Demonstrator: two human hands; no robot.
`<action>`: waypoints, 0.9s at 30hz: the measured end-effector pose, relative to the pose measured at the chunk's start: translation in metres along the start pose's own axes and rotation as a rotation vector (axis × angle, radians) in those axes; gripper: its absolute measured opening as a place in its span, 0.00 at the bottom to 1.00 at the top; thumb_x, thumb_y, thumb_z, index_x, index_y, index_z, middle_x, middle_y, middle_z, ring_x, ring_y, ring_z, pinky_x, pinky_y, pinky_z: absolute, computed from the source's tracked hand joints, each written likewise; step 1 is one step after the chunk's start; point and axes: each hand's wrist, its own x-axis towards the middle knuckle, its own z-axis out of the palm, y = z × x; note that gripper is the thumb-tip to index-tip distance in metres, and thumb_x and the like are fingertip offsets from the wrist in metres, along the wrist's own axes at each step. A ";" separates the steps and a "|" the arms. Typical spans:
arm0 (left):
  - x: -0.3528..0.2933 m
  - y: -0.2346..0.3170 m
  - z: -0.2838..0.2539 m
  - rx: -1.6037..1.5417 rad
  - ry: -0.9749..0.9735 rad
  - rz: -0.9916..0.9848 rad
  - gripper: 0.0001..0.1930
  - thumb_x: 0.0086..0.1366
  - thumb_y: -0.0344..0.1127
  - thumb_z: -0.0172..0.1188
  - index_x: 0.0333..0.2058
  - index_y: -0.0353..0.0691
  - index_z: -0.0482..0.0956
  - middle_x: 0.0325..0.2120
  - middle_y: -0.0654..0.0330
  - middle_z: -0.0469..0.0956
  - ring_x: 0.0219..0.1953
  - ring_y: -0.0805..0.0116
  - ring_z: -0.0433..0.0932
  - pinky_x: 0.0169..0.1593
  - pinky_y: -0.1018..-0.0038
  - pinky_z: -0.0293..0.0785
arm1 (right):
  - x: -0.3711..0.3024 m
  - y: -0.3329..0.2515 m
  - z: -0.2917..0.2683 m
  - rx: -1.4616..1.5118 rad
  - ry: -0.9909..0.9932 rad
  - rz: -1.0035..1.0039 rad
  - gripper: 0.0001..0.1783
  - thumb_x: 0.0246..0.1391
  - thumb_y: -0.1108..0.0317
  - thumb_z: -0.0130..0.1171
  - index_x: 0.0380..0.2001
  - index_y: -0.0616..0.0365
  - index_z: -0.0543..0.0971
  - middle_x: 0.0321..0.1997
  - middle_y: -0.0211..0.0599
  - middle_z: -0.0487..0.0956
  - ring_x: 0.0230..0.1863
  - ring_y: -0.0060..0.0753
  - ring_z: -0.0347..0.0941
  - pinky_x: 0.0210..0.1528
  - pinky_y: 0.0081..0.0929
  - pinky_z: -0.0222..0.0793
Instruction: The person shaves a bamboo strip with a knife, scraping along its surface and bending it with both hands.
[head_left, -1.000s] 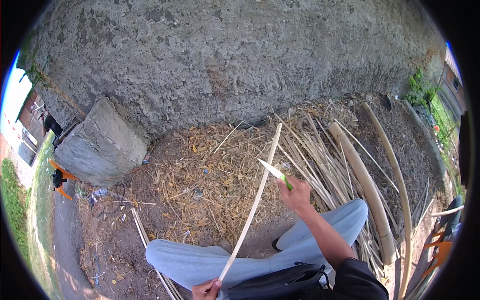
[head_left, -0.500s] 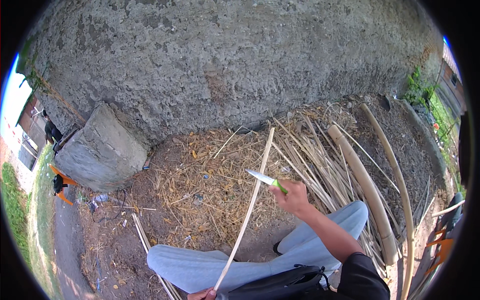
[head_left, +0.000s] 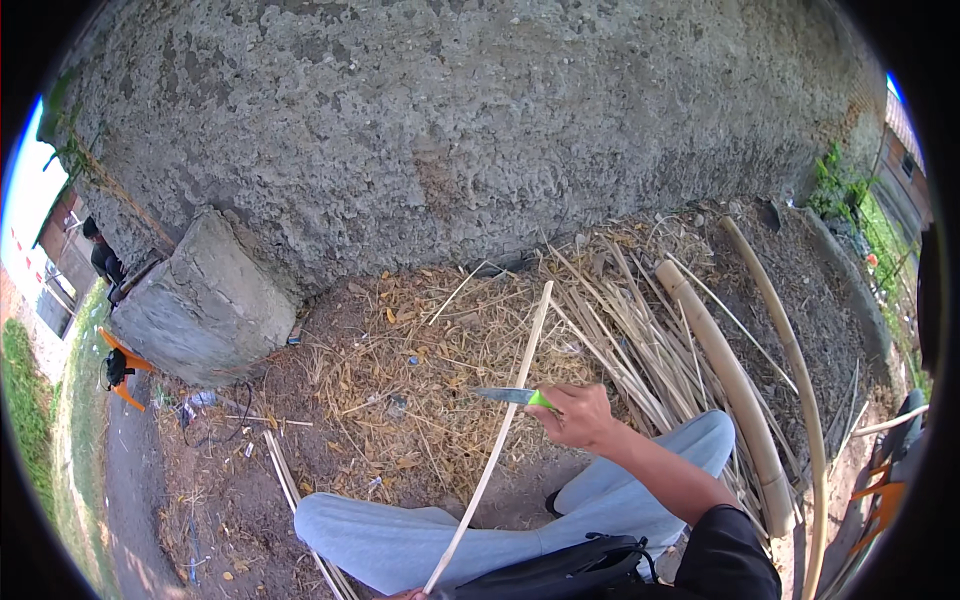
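My right hand point(head_left: 577, 415) is closed round the green handle of a knife point(head_left: 503, 395). Its blade points left and lies across a long, thin bamboo strip point(head_left: 497, 445), seemingly against it. The strip slants from the lower edge up toward the litter in front of me. At the lower edge my left hand point(head_left: 405, 595) grips the strip's near end; only a sliver of that hand shows. The strip passes over my legs in light blue trousers point(head_left: 400, 535).
A rough grey wall point(head_left: 480, 120) rises ahead. Several split bamboo strips point(head_left: 625, 350) lie at right, beside a thick bamboo pole point(head_left: 730, 385) and a curved one point(head_left: 790, 350). More strips point(head_left: 283, 470) lie at left, near a concrete block point(head_left: 215, 305). A person point(head_left: 104, 255) is behind the block.
My right hand and the knife have moved down along the strip, toward me. The strip's far tip has dropped slightly, and my left hand has sunk almost out of view.
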 end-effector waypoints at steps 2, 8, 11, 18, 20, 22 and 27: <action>-0.003 0.006 -0.001 -0.031 -0.005 -0.051 0.19 0.68 0.39 0.57 0.18 0.39 0.71 0.13 0.74 0.60 0.18 0.82 0.56 0.21 0.76 0.50 | 0.006 0.027 0.003 -0.022 -0.051 0.205 0.17 0.59 0.54 0.61 0.24 0.55 0.81 0.12 0.34 0.74 0.08 0.31 0.65 0.10 0.30 0.55; -0.017 0.004 -0.010 -0.126 -0.003 -0.123 0.18 0.68 0.38 0.57 0.19 0.39 0.72 0.13 0.73 0.61 0.19 0.82 0.56 0.22 0.77 0.51 | 0.016 0.108 -0.016 -0.371 -0.203 0.689 0.24 0.63 0.48 0.54 0.22 0.54 0.81 0.14 0.40 0.74 0.13 0.41 0.66 0.24 0.44 0.64; -0.019 -0.009 -0.007 -0.119 0.093 -0.140 0.18 0.68 0.38 0.57 0.19 0.39 0.71 0.14 0.73 0.60 0.19 0.82 0.56 0.23 0.77 0.52 | 0.019 0.082 -0.002 -0.125 -0.104 0.729 0.28 0.65 0.48 0.51 0.17 0.57 0.79 0.13 0.35 0.73 0.15 0.35 0.68 0.21 0.38 0.63; 0.017 -0.010 0.000 0.007 0.356 0.116 0.16 0.68 0.41 0.57 0.26 0.34 0.75 0.15 0.69 0.62 0.21 0.78 0.60 0.24 0.74 0.59 | -0.059 0.071 0.021 1.368 -0.340 1.826 0.26 0.71 0.48 0.40 0.49 0.64 0.71 0.16 0.17 0.56 0.13 0.13 0.44 0.16 0.17 0.43; 0.019 -0.020 0.001 0.119 0.439 0.171 0.13 0.68 0.39 0.58 0.37 0.32 0.81 0.18 0.65 0.68 0.22 0.76 0.65 0.27 0.74 0.64 | -0.054 0.037 0.006 1.314 -0.496 1.696 0.24 0.70 0.50 0.44 0.45 0.63 0.75 0.17 0.17 0.59 0.14 0.12 0.48 0.16 0.18 0.44; 0.023 -0.009 0.000 0.160 0.455 0.180 0.13 0.68 0.38 0.58 0.40 0.32 0.81 0.19 0.62 0.70 0.23 0.75 0.67 0.28 0.73 0.65 | -0.043 0.017 -0.005 1.272 -0.412 1.599 0.21 0.68 0.52 0.50 0.43 0.62 0.76 0.17 0.18 0.60 0.14 0.12 0.49 0.16 0.18 0.44; 0.040 0.016 -0.010 0.261 0.479 0.273 0.12 0.66 0.36 0.60 0.42 0.33 0.82 0.20 0.57 0.74 0.25 0.71 0.72 0.32 0.70 0.70 | 0.001 -0.018 -0.021 1.145 -0.193 1.336 0.15 0.60 0.61 0.64 0.40 0.63 0.79 0.19 0.23 0.70 0.14 0.10 0.54 0.15 0.16 0.46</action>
